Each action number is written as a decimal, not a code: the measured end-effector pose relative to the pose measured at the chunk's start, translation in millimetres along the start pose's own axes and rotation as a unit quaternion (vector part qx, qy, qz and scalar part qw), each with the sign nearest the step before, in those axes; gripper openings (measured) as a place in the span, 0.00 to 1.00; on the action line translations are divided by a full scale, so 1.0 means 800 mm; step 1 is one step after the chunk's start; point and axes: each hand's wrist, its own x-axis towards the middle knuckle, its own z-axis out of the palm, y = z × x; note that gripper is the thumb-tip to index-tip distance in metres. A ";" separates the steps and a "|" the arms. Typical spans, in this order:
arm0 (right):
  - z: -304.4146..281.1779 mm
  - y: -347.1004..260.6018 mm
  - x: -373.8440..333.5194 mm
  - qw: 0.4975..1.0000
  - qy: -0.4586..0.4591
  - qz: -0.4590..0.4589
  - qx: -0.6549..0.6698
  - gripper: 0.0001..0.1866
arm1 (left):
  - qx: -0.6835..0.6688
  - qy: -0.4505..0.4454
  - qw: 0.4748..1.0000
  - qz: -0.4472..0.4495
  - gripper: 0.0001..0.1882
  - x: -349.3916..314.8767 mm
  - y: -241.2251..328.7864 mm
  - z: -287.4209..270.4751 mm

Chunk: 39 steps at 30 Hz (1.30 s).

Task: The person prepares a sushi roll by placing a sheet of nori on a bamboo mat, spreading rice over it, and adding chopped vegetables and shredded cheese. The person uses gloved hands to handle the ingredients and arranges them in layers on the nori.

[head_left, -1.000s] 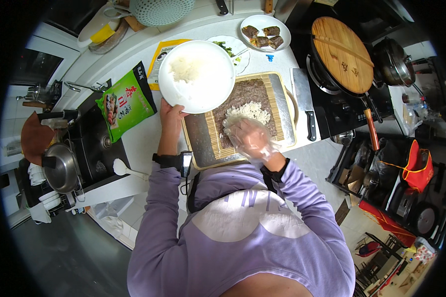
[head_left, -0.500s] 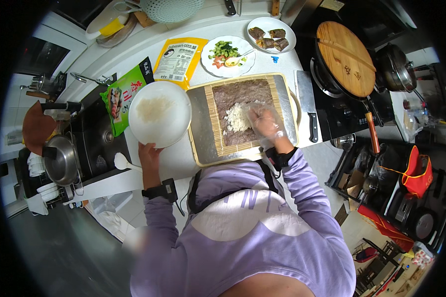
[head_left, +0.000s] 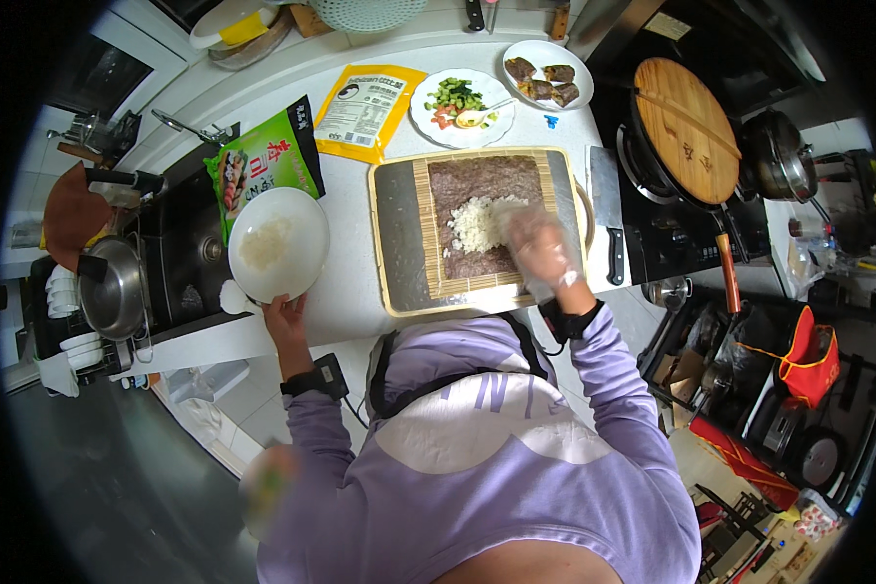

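Observation:
My left hand (head_left: 284, 319) grips the near rim of a white bowl (head_left: 304, 234) with a thin smear of rice inside. My right hand (head_left: 541, 249), in a clear plastic glove, is at the right edge of a mound of white rice (head_left: 477, 224). Its fingers are blurred by motion. The rice lies on a dark seaweed sheet (head_left: 477, 175), which rests on a bamboo rolling mat (head_left: 428, 234). Beneath the mat is a grey cutting board (head_left: 397, 263) with a pale rim. A white rice paddle (head_left: 234, 297) lies partly hidden by the bowl.
Behind the board are a yellow packet (head_left: 370, 107), a plate (head_left: 423, 125) of diced vegetables with a spoon, and a plate (head_left: 516, 54) of seaweed-wrapped pieces. A green bag (head_left: 273, 156) lies by the sink (head_left: 185, 268). A cleaver (head_left: 605, 195) lies between board and lidded wok (head_left: 686, 127).
The bowl has moved left and toward me in my left hand, over the paddle's handle. My right hand has shifted slightly right and nearer, showing more of the rice.

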 end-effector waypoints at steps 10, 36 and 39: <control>0.017 -0.019 -0.031 0.980 0.055 -0.184 -0.050 0.11 | 0.013 -0.015 0.999 -0.030 0.29 0.013 -0.015 0.003; 0.069 -0.087 0.080 0.990 0.016 -0.142 -0.008 0.11 | 0.118 0.020 0.990 -0.069 0.22 0.034 -0.011 -0.011; 0.112 -0.074 0.095 0.983 -0.027 -0.173 -0.054 0.09 | 0.118 0.021 0.991 -0.067 0.19 0.028 -0.005 -0.009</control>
